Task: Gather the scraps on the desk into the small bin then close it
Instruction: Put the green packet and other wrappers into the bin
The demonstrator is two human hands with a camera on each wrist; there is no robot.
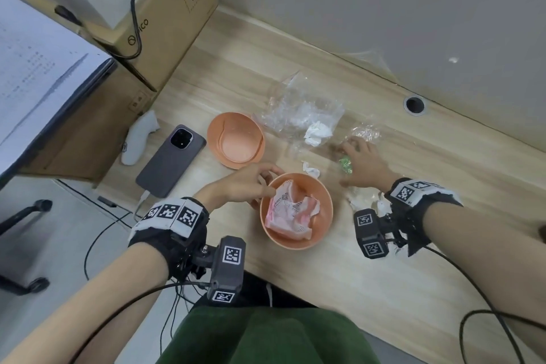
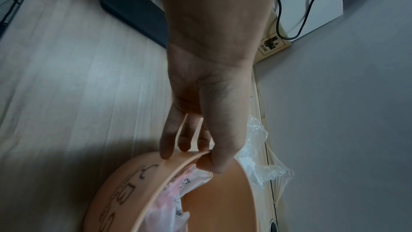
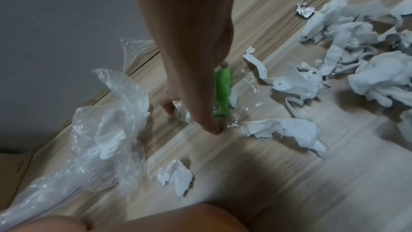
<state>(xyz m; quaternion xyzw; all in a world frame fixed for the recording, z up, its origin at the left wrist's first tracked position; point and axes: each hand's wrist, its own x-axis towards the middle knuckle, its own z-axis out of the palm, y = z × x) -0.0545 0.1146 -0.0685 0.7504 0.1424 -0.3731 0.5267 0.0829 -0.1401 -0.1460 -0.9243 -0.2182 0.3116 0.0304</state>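
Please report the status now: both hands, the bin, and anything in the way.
Left hand grips bin rim. Right hand pinches clear wrapper by green scrap. Pink wrapper binned; lid off; tissue scraps remain.

- The head view looks steeply down from above onto the table (image 1: 384, 289), taking in both forearms and the wall behind.
- The left wrist view looks along the left hand (image 2: 207, 105) from very near, toward the orange bin (image 2: 125, 188) rim, with the phone (image 2: 133, 10) behind.
- The right wrist view looks along the right hand (image 3: 196, 80), close over the table, at the green wrapper (image 3: 223, 93) and torn tissue (image 3: 287, 130).
- The head view shares the bin with the left wrist view, the scraps with the right.
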